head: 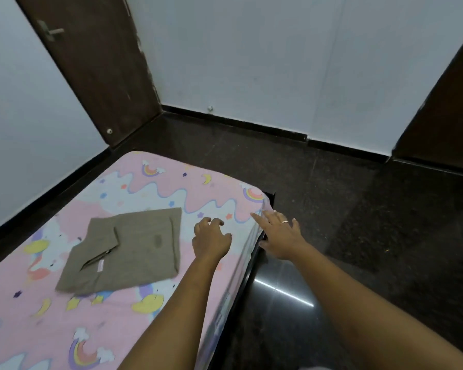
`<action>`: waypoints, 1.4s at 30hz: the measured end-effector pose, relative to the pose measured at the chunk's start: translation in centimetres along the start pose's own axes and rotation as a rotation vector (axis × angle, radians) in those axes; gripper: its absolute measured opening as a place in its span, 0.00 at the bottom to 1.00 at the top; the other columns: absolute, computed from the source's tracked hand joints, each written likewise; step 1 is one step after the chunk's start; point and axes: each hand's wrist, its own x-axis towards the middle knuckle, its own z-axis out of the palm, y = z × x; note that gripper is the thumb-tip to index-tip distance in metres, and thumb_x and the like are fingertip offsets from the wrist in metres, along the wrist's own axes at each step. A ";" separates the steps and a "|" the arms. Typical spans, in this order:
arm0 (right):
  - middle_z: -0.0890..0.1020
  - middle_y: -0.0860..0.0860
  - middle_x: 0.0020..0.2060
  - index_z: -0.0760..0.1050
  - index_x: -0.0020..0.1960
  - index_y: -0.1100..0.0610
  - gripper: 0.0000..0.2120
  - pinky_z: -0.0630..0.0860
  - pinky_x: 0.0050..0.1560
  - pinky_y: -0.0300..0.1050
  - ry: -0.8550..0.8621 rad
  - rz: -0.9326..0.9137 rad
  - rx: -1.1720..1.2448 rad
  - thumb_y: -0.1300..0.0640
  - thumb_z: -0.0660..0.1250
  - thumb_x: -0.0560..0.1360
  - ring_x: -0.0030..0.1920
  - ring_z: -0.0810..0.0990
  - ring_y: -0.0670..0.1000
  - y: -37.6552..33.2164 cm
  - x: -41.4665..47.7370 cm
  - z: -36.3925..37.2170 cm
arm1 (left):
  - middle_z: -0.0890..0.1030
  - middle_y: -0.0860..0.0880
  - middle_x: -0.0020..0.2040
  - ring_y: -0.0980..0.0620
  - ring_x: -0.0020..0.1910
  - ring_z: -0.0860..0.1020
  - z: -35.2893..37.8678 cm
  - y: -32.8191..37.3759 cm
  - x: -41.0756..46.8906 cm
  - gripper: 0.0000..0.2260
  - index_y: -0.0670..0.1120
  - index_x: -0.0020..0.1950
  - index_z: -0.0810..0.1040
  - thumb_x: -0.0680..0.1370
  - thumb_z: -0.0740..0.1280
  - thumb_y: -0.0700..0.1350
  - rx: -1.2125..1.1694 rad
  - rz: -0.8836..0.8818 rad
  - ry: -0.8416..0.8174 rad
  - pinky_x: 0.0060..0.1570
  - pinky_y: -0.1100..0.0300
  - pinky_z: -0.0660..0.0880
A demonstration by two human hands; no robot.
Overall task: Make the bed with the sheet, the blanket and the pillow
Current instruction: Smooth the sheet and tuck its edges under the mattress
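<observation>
A pink sheet point(171, 188) printed with rainbows, moons and stars covers the mattress, stretched flat to its far corner. On it lies a folded khaki cloth point(134, 247), flat, left of my hands. My left hand point(211, 240) hovers over the sheet near the mattress's right edge, fingers curled and apart, holding nothing. My right hand point(280, 236), with a ring on one finger, is spread against the sheet's side edge by the far right corner, fingers extended. No pillow is in view.
The dark bed frame point(269, 198) shows along the mattress's right side. Dark polished floor point(358, 222) lies to the right and beyond. White walls stand close on the left and behind; brown doors point(96, 65) are at the far left and far right.
</observation>
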 end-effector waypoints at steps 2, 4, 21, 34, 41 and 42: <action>0.47 0.47 0.78 0.42 0.77 0.41 0.35 0.47 0.72 0.67 -0.001 0.045 0.032 0.49 0.61 0.79 0.77 0.44 0.54 2.7 3.1 -1.2 | 0.64 0.48 0.71 0.47 0.71 0.58 1.3 2.4 3.6 0.17 0.49 0.66 0.71 0.77 0.64 0.47 -0.008 -0.003 -0.012 0.63 0.50 0.67; 0.46 0.46 0.78 0.42 0.77 0.41 0.35 0.48 0.72 0.67 -0.006 0.042 0.005 0.49 0.61 0.79 0.77 0.44 0.54 5.2 6.1 -2.5 | 0.64 0.48 0.70 0.47 0.70 0.59 2.2 4.9 6.9 0.17 0.49 0.65 0.71 0.77 0.64 0.48 -0.014 -0.007 -0.015 0.61 0.50 0.68; 0.47 0.47 0.78 0.42 0.78 0.42 0.36 0.52 0.73 0.64 -0.045 -0.144 -0.151 0.49 0.61 0.79 0.77 0.46 0.55 21.8 31.9 -22.6 | 0.68 0.46 0.68 0.46 0.67 0.65 2.6 23.8 33.5 0.16 0.49 0.65 0.73 0.78 0.65 0.49 -0.209 -0.215 0.162 0.60 0.54 0.68; 0.48 0.47 0.78 0.42 0.79 0.48 0.36 0.56 0.73 0.61 -0.118 -0.307 -0.231 0.49 0.61 0.79 0.77 0.46 0.56 22.1 59.1 -32.8 | 0.65 0.46 0.68 0.44 0.68 0.60 0.9 27.1 59.2 0.18 0.50 0.68 0.70 0.77 0.63 0.47 -0.317 -0.474 0.147 0.59 0.51 0.68; 0.49 0.47 0.78 0.44 0.79 0.47 0.35 0.57 0.73 0.60 -0.141 -0.443 -0.216 0.48 0.61 0.80 0.77 0.48 0.57 16.8 72.1 -36.0 | 0.64 0.48 0.69 0.46 0.69 0.59 -5.5 26.2 70.6 0.17 0.51 0.67 0.70 0.77 0.64 0.49 -0.307 -0.527 0.248 0.58 0.52 0.68; 0.49 0.47 0.78 0.45 0.79 0.47 0.35 0.57 0.73 0.60 -0.163 -0.465 -0.230 0.48 0.61 0.79 0.77 0.48 0.57 15.9 73.8 -35.8 | 0.64 0.48 0.69 0.46 0.69 0.59 -6.2 25.6 71.7 0.17 0.51 0.67 0.70 0.78 0.64 0.49 -0.318 -0.549 0.265 0.57 0.52 0.68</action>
